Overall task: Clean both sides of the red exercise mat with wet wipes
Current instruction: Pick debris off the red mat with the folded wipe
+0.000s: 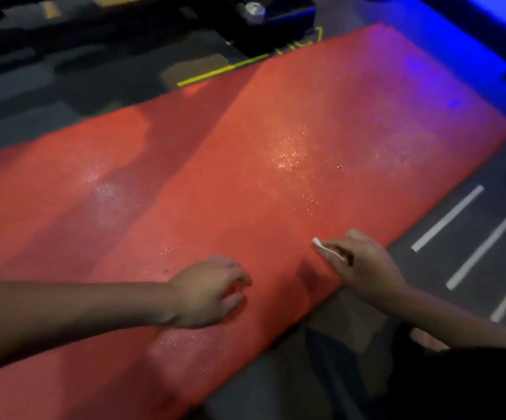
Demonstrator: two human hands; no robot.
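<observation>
Both hands work low over the near edge of the flat red textured-foam exercise mat [276, 140]. On the person's right, the right hand [363, 265] has its fingers curled around a small folded white wet wipe [327, 250], of which only a thin bright strip shows past the fingertips at about ten o'clock from the knuckles. It sits right at the mat's near long edge, probably so the wipe can be drawn along the border. At about eight o'clock from it, well apart, the left hand [212, 292] rests on the red surface with fingers bent loosely and holding nothing; it likely pins the light sheet so that rubbing does not drag or ruck it.

Spread across the dark grey patterned carpet floor [472, 189], the mat runs long from seven o'clock to one o'clock and fills most of the view. Its surface is finely pebbled and matte, yet glistens in specks at centre and in a dull patch toward nine o'clock, which reads as moisture from wiping. Broad soft-edged shadows band its left half, and blue light tints the one o'clock end.

Three narrow white tape strips [445, 219] lie parallel on the floor at three o'clock. A thin yellow line [221, 71] runs beside the mat's far edge at eleven o'clock, before a black machine base [276, 22].
</observation>
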